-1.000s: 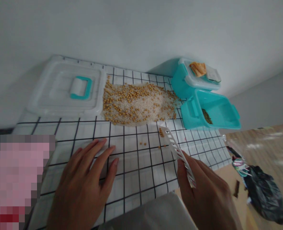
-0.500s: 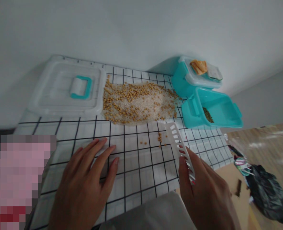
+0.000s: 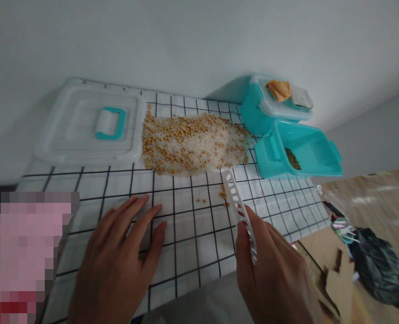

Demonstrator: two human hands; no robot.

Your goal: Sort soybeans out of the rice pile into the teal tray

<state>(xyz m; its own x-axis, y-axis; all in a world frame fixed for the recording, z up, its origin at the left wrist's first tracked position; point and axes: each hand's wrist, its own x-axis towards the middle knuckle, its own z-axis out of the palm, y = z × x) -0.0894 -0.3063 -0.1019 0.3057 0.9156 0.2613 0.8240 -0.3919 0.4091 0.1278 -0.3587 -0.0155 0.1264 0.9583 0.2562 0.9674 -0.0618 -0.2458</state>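
My left hand (image 3: 118, 252) lies on the checked tablecloth (image 3: 186, 243) with its fingers spread and nothing in it. In my right hand (image 3: 270, 265) is a white slotted plastic piece (image 3: 235, 195), pinched between thumb and fingers and seen nearly edge-on. Its far end reaches the near edge of a spread of yellow beans mixed with white rice (image 3: 195, 144). Several loose yellow beans (image 3: 222, 193) lie just left of the piece, partly hidden by it. Two more beans (image 3: 201, 200) sit farther left, apart from the spread.
A clear lid with a turquoise handle (image 3: 121, 123) lies at the back left. On the right stands an open turquoise bin (image 3: 266, 164) with green grains inside. Behind it, a lidded turquoise bin (image 3: 249, 108) carries packets. A black bag (image 3: 378, 265) and cardboard (image 3: 341, 288) are lower right.
My right hand has moved left with the white slotted piece, which now covers part of the loose bean cluster. My left hand stays spread on the cloth.
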